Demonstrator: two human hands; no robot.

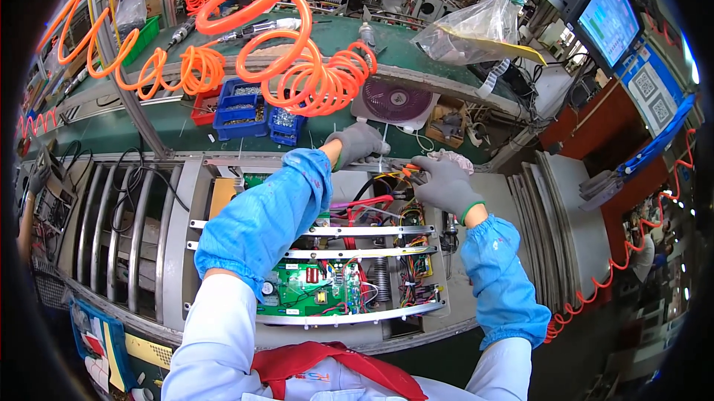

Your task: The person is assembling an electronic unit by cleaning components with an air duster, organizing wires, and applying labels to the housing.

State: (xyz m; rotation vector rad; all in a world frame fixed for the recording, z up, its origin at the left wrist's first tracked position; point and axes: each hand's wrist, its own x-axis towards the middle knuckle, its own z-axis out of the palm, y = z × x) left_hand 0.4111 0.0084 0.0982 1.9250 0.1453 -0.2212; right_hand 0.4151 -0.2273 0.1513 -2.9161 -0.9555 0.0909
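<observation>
From here I see the gloved left hand (359, 142) at the far edge of the open metal chassis (349, 317), its fingers (378, 147) curled in; whether they pinch anything, I can't tell. The gloved right hand (448, 187), just beside it, has its fingers wrapped around an orange-handled tool (410, 167), which points toward the left hand above the chassis's wiring (363, 211).

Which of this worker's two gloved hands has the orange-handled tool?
The worker's right hand, on the picture's right: its fingers hold the orange-handled tool. The left hand, also grey-gloved, shows no such tool.
</observation>
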